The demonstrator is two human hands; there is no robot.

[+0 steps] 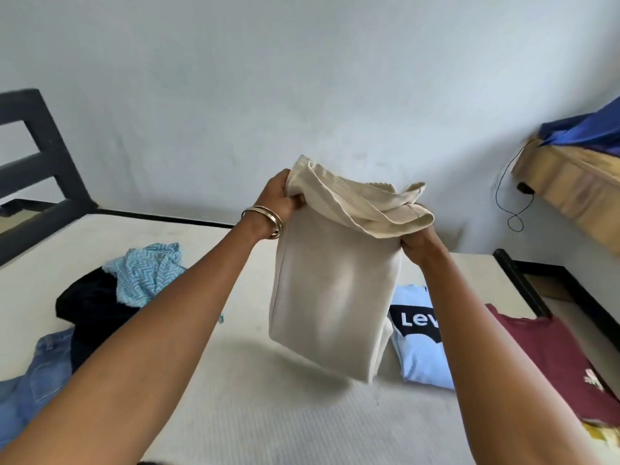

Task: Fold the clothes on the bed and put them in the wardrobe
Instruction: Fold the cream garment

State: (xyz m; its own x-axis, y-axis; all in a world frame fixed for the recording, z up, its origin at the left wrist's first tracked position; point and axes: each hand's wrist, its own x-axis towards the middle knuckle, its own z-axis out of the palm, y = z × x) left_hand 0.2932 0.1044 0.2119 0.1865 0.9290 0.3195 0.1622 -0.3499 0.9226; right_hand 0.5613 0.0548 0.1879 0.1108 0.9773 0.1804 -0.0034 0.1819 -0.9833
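Over a pale bare mattress (268, 414) by a white wall, both arms are reaching forward: the left hand (280, 199) and right hand (417, 245) are pinching a cream knitted garment (332, 297) at its ribbed top, hanging above the bed beside a folded light-blue printed T-shirt (419, 357).

soft daylight, wide-angle edge distortion

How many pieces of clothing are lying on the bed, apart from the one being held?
5: teal zigzag garment, black garment and jeans heaped left; folded light-blue shirt and maroon shirt right. More may hide underneath.
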